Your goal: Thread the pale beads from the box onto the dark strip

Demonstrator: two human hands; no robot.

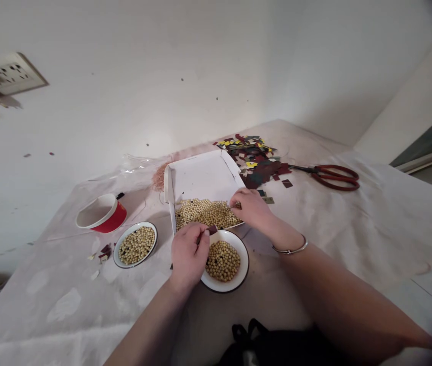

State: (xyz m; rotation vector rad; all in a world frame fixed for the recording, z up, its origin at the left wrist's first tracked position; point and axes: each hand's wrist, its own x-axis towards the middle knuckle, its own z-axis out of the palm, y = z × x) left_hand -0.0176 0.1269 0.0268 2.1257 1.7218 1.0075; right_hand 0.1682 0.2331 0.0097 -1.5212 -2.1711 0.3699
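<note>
My left hand (190, 253) is closed in a pinch on a small dark red scrap (212, 230), over the left rim of a white dark-edged bowl (243, 264). Small round tan beads (221, 260), a few of them dark, fill much of that bowl. Behind it lies a white shallow box (203, 178) with more beads (204, 212) heaped along its near side. My right hand (253, 208) reaches over the box's near right corner, fingertips pinched together at the beads. What it holds, if anything, is too small to make out.
Left stand a second bowl of beads (137, 246) and a red-and-white tub (111, 218). Dark red scraps (105, 250) lie near them. Behind the box are reddish thin strands (159, 178). Rightward sit a pile of coloured scraps (259, 170) and red-handled scissors (334, 177). A wall (201, 61) rises behind.
</note>
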